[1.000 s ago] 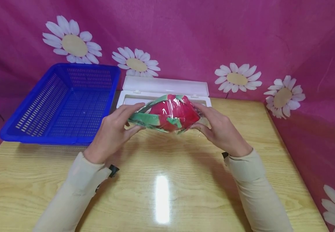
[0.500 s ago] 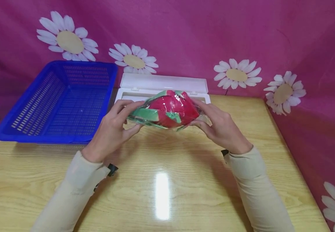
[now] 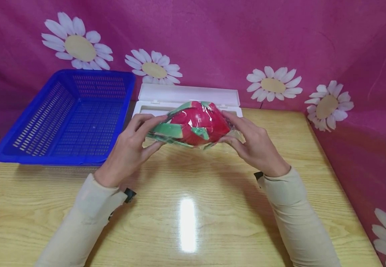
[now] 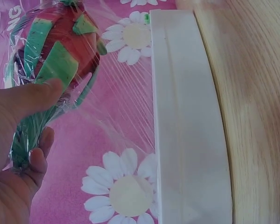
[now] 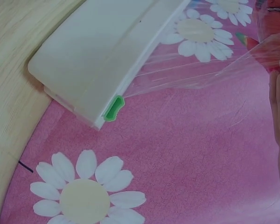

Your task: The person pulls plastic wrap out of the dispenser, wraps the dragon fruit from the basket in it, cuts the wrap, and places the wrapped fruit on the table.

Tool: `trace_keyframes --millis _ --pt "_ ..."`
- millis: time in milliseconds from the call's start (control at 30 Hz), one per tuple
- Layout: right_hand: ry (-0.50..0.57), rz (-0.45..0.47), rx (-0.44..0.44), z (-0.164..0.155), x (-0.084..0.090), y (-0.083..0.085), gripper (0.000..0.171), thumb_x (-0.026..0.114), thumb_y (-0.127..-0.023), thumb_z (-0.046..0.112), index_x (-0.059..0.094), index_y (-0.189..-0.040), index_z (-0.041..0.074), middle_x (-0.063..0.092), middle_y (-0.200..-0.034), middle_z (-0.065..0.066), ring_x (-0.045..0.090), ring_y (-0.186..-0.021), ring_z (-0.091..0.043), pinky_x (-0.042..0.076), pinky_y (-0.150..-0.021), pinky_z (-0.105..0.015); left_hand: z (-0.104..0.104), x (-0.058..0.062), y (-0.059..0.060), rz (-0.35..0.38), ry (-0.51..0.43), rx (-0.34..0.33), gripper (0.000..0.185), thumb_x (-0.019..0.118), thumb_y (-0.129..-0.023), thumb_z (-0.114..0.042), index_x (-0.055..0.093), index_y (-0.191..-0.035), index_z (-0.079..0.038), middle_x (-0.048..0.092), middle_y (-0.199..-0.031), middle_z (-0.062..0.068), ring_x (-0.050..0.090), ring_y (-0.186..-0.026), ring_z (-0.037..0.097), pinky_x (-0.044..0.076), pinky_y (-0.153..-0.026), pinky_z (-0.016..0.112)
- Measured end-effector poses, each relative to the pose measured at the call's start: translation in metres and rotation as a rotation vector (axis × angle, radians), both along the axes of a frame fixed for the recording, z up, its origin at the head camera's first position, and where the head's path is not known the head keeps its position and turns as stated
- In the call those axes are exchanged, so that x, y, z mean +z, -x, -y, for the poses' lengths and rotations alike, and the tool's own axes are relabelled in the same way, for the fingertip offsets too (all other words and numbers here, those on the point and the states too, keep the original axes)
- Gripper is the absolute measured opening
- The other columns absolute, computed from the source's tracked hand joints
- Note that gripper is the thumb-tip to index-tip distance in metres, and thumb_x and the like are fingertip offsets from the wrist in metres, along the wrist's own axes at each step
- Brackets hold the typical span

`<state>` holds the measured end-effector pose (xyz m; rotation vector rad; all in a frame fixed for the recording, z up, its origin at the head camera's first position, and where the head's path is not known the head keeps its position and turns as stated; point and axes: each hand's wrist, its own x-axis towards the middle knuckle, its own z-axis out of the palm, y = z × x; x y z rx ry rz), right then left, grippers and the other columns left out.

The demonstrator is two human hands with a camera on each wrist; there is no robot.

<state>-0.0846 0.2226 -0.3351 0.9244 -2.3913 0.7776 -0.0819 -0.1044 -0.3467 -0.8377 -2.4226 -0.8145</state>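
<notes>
A red dragon fruit (image 3: 196, 126) with green scales is held above the table in clear cling film, in the middle of the head view. My left hand (image 3: 124, 148) grips its left end, thumb below and fingers above. At the other end, my right hand (image 3: 256, 146) holds the wrapped fruit between thumb and fingers. Behind it lies a white cling film dispenser (image 3: 188, 95), partly hidden by fruit and hands. In the left wrist view, creased film (image 4: 119, 93) stretches from the fruit to the dispenser's edge. The right wrist view shows a green slider (image 5: 114, 108) on that edge.
A blue plastic basket (image 3: 64, 160) with slotted sides stands at the left of the wooden table (image 3: 226, 222). Pink cloth (image 3: 209, 40) with white daisies hangs behind the table and along its right side.
The dragon fruit has tipped slightly back towards the dispenser, both hands keeping hold of its ends. The head view has shifted a little; the basket and dispenser stay in place.
</notes>
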Motion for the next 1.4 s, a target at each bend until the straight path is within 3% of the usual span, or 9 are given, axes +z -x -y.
trace_keyframes --millis 367,533,667,800,900,1067,1167,1400 --pt "0.025 0.009 -0.005 0.0 0.003 0.003 0.074 0.085 -0.082 0.006 0.051 -0.148 -0.002 0.067 -0.138 -0.022 0.071 -0.12 -0.036 0.06 -0.094 -0.047 0.001 0.005 0.003 0.034 -0.043 -0.023 0.063 0.078 -0.089 -0.012 0.055 -0.148 -0.017 0.056 -0.133 0.015 0.063 -0.119 0.029 0.062 -0.093 0.045" --pt "0.034 -0.007 0.0 0.001 0.007 0.007 0.073 0.085 -0.081 0.007 0.051 -0.145 -0.003 0.071 -0.131 -0.021 0.073 -0.116 -0.036 0.062 -0.09 -0.044 0.002 0.01 0.006 0.01 -0.07 -0.034 0.065 0.078 -0.089 -0.011 0.053 -0.148 -0.015 0.058 -0.133 0.015 0.062 -0.103 0.025 0.063 -0.078 0.038" --pt "0.048 -0.015 -0.003 0.001 0.011 0.01 0.07 0.086 -0.081 0.007 0.054 -0.142 0.0 0.074 -0.127 -0.019 0.076 -0.109 -0.033 0.063 -0.074 -0.027 0.002 0.015 0.01 -0.032 -0.064 -0.041 0.061 0.078 -0.089 -0.012 0.051 -0.144 -0.012 0.06 -0.129 0.016 0.059 -0.094 0.024 0.055 -0.069 0.035" --pt "0.074 -0.015 -0.005 0.003 0.014 0.011 0.069 0.087 -0.08 0.005 0.057 -0.141 0.002 0.075 -0.123 -0.017 0.077 -0.103 -0.031 0.049 -0.064 -0.009 0.002 0.02 0.012 -0.038 -0.056 -0.038 0.055 0.079 -0.089 -0.014 0.054 -0.139 -0.01 0.061 -0.128 0.016 0.058 -0.09 0.024 0.053 -0.068 0.034" --pt "0.097 -0.028 0.001 0.004 0.015 0.012 0.067 0.086 -0.081 0.003 0.058 -0.141 0.002 0.076 -0.121 -0.017 0.077 -0.102 -0.029 0.053 -0.071 -0.013 0.003 0.023 0.012 -0.03 -0.061 -0.028 0.054 0.079 -0.089 -0.014 0.056 -0.138 -0.01 0.061 -0.127 0.016 0.059 -0.09 0.023 0.053 -0.068 0.032" --pt "0.13 -0.058 0.005 0.007 0.015 0.014 0.065 0.082 -0.084 0.001 0.057 -0.143 0.0 0.076 -0.12 -0.017 0.076 -0.109 -0.029 0.061 -0.091 -0.032 0.003 0.026 0.011 -0.029 -0.094 -0.007 0.053 0.079 -0.089 -0.012 0.058 -0.137 -0.011 0.061 -0.127 0.017 0.061 -0.093 0.024 0.052 -0.07 0.031" --pt "0.14 -0.071 0.002 0.008 0.016 0.013 0.064 0.082 -0.084 0.0 0.057 -0.143 0.0 0.076 -0.117 -0.017 0.076 -0.108 -0.029 0.06 -0.092 -0.028 0.002 0.027 0.011 -0.027 -0.107 0.0 0.052 0.078 -0.09 -0.012 0.058 -0.138 -0.012 0.061 -0.128 0.017 0.061 -0.095 0.024 0.052 -0.07 0.031" --pt "0.118 -0.067 0.011 0.006 0.02 0.01 0.063 0.083 -0.084 0.002 0.058 -0.142 -0.002 0.077 -0.117 -0.019 0.075 -0.101 -0.027 0.047 -0.077 -0.009 0.002 0.028 0.011 -0.062 -0.136 -0.012 0.049 0.077 -0.09 -0.012 0.062 -0.136 -0.012 0.06 -0.13 0.019 0.061 -0.097 0.025 0.052 -0.071 0.029"
